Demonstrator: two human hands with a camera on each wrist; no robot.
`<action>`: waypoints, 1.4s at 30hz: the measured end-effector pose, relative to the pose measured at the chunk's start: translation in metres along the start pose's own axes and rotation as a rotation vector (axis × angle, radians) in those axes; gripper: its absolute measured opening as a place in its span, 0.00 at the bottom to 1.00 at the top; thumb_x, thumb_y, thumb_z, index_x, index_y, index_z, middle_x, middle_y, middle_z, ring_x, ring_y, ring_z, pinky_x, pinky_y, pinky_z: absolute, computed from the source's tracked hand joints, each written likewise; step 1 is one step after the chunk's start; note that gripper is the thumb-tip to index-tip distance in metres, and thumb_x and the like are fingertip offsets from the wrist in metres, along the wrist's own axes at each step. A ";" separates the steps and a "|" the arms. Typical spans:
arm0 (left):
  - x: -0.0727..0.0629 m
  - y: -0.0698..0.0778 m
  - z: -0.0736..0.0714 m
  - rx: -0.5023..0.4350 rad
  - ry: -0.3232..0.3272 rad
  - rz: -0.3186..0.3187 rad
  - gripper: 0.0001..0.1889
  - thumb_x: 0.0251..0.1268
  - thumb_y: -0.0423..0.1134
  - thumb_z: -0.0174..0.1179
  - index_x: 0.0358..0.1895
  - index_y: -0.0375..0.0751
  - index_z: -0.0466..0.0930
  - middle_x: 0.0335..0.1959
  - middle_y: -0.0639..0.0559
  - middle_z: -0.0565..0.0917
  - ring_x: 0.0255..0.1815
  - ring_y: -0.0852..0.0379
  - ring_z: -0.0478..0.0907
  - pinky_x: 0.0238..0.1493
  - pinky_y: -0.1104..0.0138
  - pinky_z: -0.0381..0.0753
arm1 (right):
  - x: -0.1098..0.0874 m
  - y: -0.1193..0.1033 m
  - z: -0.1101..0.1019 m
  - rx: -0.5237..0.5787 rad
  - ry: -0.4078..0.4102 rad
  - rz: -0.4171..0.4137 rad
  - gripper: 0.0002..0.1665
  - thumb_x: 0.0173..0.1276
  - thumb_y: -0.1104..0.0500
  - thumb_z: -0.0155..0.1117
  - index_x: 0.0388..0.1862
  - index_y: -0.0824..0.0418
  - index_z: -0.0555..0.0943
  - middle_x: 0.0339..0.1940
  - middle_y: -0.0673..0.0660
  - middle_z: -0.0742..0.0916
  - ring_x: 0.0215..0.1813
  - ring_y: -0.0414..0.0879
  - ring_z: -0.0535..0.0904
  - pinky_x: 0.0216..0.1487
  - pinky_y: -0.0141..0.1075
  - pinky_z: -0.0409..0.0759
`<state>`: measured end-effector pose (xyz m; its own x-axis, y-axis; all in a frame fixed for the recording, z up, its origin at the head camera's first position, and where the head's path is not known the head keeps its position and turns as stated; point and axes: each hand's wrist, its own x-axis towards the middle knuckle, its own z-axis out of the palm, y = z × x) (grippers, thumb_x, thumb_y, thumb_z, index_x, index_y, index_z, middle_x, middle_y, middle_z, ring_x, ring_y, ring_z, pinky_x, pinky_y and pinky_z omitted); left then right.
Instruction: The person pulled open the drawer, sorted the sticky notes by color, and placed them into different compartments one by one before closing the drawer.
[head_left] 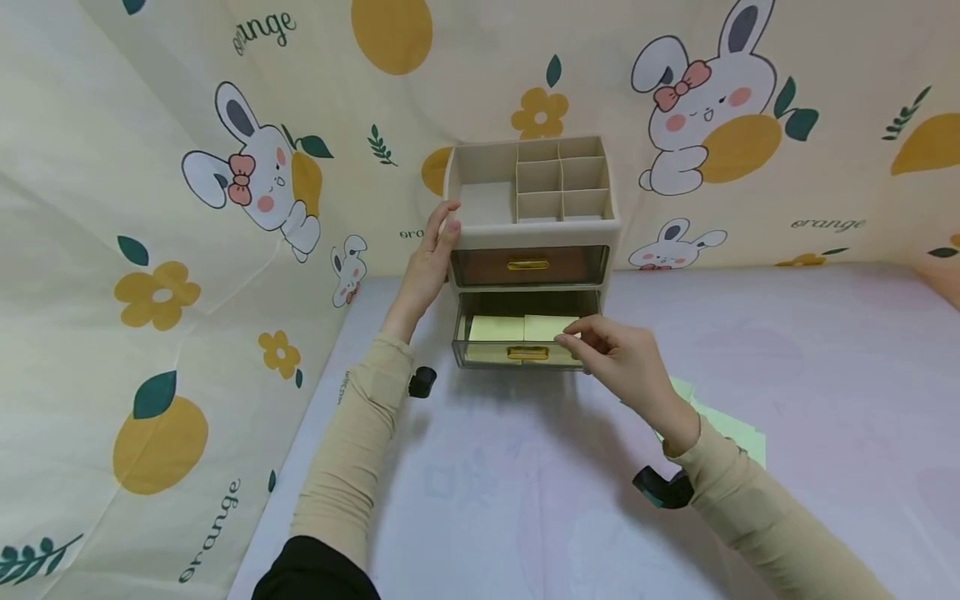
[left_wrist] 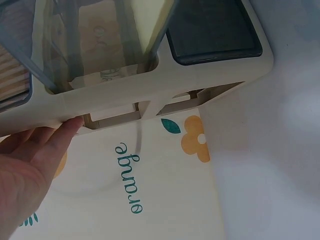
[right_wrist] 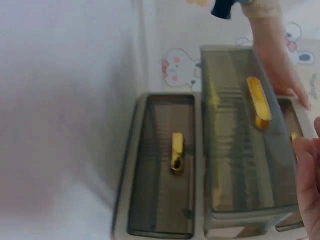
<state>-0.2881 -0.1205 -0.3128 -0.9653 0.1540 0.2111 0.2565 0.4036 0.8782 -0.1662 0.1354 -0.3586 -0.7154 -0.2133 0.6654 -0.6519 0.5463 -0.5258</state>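
A white desktop organizer stands against the patterned backdrop. Its lower translucent drawer is pulled out, and pale yellow-green paper notes lie inside in two side-by-side stacks. My left hand rests against the organizer's upper left side; in the left wrist view its fingers touch the side edge. Over the drawer's right front corner hovers my right hand, index finger and thumb bent close together. No paper shows between them. The right wrist view catches only part of that hand, beside the drawer's gold handle.
The upper drawer is closed, below an open top tray with several compartments. Loose light green papers lie on the pale tabletop, partly under the right forearm. Black wrist cameras sit by both wrists.
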 end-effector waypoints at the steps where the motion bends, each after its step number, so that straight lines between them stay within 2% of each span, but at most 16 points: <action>1: 0.000 0.000 0.000 0.002 0.000 -0.001 0.28 0.57 0.77 0.33 0.62 0.85 0.52 0.75 0.58 0.55 0.71 0.44 0.60 0.64 0.43 0.61 | -0.002 0.000 0.002 0.011 -0.007 0.001 0.05 0.55 0.63 0.71 0.31 0.55 0.83 0.13 0.45 0.79 0.16 0.29 0.69 0.19 0.23 0.66; 8: 0.000 0.001 0.000 0.008 0.001 -0.007 0.26 0.57 0.77 0.33 0.61 0.87 0.52 0.75 0.59 0.55 0.71 0.44 0.59 0.64 0.42 0.60 | -0.011 0.001 0.014 0.019 -0.028 -0.010 0.05 0.56 0.62 0.70 0.32 0.54 0.84 0.18 0.46 0.85 0.20 0.27 0.74 0.22 0.21 0.69; 16: 0.000 0.002 0.000 -0.001 -0.002 -0.010 0.26 0.56 0.77 0.33 0.61 0.87 0.52 0.74 0.57 0.55 0.71 0.44 0.60 0.63 0.43 0.61 | -0.016 0.007 0.028 -0.002 -0.048 -0.018 0.08 0.55 0.64 0.70 0.36 0.57 0.87 0.30 0.51 0.90 0.24 0.29 0.78 0.26 0.20 0.72; 27: -0.001 0.002 -0.001 -0.010 0.003 0.004 0.25 0.58 0.76 0.34 0.60 0.87 0.53 0.74 0.59 0.56 0.70 0.45 0.61 0.64 0.45 0.62 | -0.009 0.009 0.031 0.037 -0.046 0.017 0.10 0.56 0.68 0.68 0.37 0.61 0.86 0.32 0.56 0.89 0.29 0.43 0.85 0.31 0.21 0.77; 32: 0.000 0.001 -0.001 -0.005 0.000 -0.003 0.26 0.56 0.77 0.33 0.60 0.88 0.52 0.74 0.58 0.56 0.70 0.44 0.60 0.63 0.44 0.62 | 0.001 0.013 0.033 0.045 -0.062 0.070 0.09 0.59 0.67 0.66 0.39 0.62 0.86 0.33 0.57 0.89 0.31 0.45 0.86 0.32 0.27 0.80; 42: 0.000 0.000 -0.001 0.007 0.015 -0.006 0.29 0.52 0.80 0.33 0.60 0.87 0.54 0.73 0.58 0.58 0.66 0.45 0.65 0.59 0.47 0.66 | 0.029 0.030 0.041 0.083 -0.078 0.238 0.09 0.64 0.63 0.62 0.41 0.63 0.85 0.34 0.60 0.89 0.34 0.48 0.86 0.35 0.35 0.82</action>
<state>-0.2877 -0.1208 -0.3123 -0.9673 0.1384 0.2124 0.2512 0.4106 0.8765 -0.2170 0.1125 -0.3769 -0.8663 -0.1503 0.4765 -0.4790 0.5209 -0.7066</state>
